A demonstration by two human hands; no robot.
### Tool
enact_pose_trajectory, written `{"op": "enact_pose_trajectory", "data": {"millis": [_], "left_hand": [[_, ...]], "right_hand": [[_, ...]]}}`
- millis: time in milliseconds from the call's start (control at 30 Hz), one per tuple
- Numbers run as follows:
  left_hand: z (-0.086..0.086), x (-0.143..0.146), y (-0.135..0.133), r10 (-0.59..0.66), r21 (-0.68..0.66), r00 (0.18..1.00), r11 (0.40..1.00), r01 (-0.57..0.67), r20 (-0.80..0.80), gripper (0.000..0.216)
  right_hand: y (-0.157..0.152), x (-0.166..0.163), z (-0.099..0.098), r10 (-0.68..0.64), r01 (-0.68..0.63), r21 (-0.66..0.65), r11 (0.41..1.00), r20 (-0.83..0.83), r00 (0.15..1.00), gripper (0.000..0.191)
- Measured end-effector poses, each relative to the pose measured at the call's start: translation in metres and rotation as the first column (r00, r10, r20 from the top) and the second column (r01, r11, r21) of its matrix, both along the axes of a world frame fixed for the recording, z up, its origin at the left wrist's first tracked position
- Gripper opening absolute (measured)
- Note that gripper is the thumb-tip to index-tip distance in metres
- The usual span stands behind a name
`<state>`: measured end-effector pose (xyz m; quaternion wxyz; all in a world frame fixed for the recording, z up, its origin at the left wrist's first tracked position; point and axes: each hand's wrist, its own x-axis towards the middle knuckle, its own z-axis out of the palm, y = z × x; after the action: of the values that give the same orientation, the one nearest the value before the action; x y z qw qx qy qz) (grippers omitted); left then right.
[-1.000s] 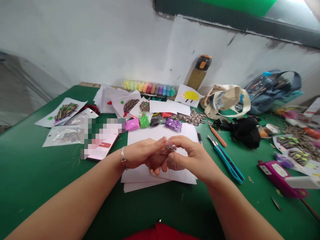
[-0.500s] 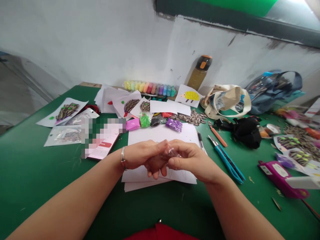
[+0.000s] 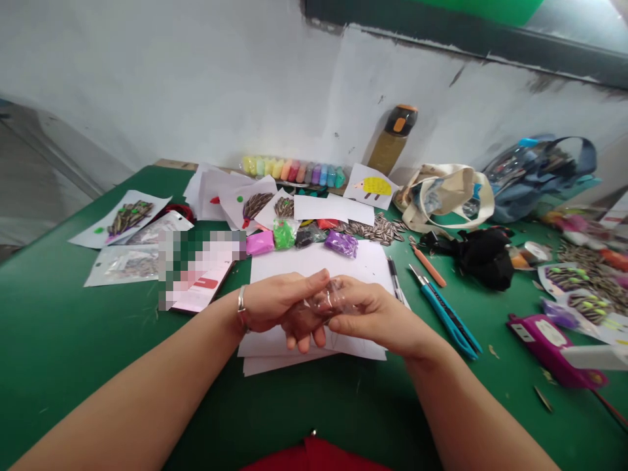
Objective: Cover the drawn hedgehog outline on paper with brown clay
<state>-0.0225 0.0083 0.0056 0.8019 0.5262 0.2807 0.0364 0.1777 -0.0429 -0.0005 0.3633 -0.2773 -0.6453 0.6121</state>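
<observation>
Above the white paper (image 3: 289,265), my two hands hold a small clear plastic packet (image 3: 333,297) with something brownish in it, perhaps modelling clay. My left hand (image 3: 277,304) supports it from below, with the thumb raised along the top edge. My right hand (image 3: 377,317) pinches the packet's right side between thumb and fingers. The fingers partly hide the packet. Behind them lie packets of clay in pink (image 3: 260,243), green (image 3: 284,234), black (image 3: 310,235) and purple (image 3: 342,244). A pen (image 3: 394,275) is beside my right hand.
A phone (image 3: 209,278) lies left of the paper. On the right are a blue utility knife (image 3: 446,314), an orange-handled tool (image 3: 428,263) and a magenta device (image 3: 554,350). Sunflower seeds (image 3: 380,229), a bottle (image 3: 392,140) and a cloth bag (image 3: 441,196) stand farther back.
My left thumb has lifted slightly off the packet, and more of the clear plastic shows between my hands. Both hands stay in nearly the same place.
</observation>
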Motion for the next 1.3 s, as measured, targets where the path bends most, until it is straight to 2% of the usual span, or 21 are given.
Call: {"op": "enact_pose_trajectory", "data": {"millis": [67, 133, 267, 467, 700, 900, 1033, 1167, 1300], "left_hand": [[0.000, 0.001, -0.001, -0.011, -0.019, 1.000, 1.000, 0.011, -0.015, 0.070], [0.001, 0.002, -0.002, -0.032, -0.031, 0.999, 0.999, 0.032, -0.011, 0.069], [0.002, 0.003, -0.003, -0.083, -0.054, 0.996, 0.995, 0.084, 0.022, 0.069], [0.001, 0.007, -0.004, -0.116, -0.039, 0.993, 0.992, 0.116, -0.004, 0.062], [0.003, 0.008, -0.003, -0.052, -0.016, 0.999, 0.999, 0.052, -0.010, 0.058], [0.005, 0.008, -0.002, 0.020, 0.038, 0.998, 0.999, -0.018, -0.054, 0.060], [0.005, 0.008, -0.002, 0.034, 0.052, 0.997, 0.998, -0.031, -0.062, 0.061], [0.003, 0.007, 0.000, 0.054, 0.071, 0.997, 0.996, -0.049, -0.058, 0.062], [0.001, 0.006, 0.003, 0.076, 0.091, 0.995, 0.993, -0.070, -0.065, 0.064]], "right_hand": [[0.001, 0.005, 0.000, -0.025, 0.016, 0.069, 0.997, 0.129, 0.991, 0.016], [0.002, 0.008, 0.000, -0.029, 0.006, 0.120, 0.993, 0.189, 0.981, 0.016], [0.001, 0.008, -0.001, 0.006, -0.036, 0.145, 0.989, 0.197, 0.980, 0.011], [-0.005, 0.006, -0.002, -0.051, 0.014, 0.158, 0.987, 0.229, 0.972, 0.007], [-0.002, 0.008, 0.009, -0.041, -0.016, 0.175, 0.984, 0.318, 0.947, 0.011], [-0.001, 0.007, 0.011, -0.115, 0.017, 0.239, 0.971, 0.405, 0.907, 0.008], [0.000, 0.011, 0.012, -0.134, 0.035, 0.242, 0.970, 0.404, 0.905, 0.008], [0.003, 0.020, 0.008, -0.109, 0.059, 0.145, 0.988, 0.363, 0.925, 0.015], [0.005, 0.025, -0.001, -0.041, 0.068, -0.117, 0.991, 0.220, 0.975, 0.023]]}}
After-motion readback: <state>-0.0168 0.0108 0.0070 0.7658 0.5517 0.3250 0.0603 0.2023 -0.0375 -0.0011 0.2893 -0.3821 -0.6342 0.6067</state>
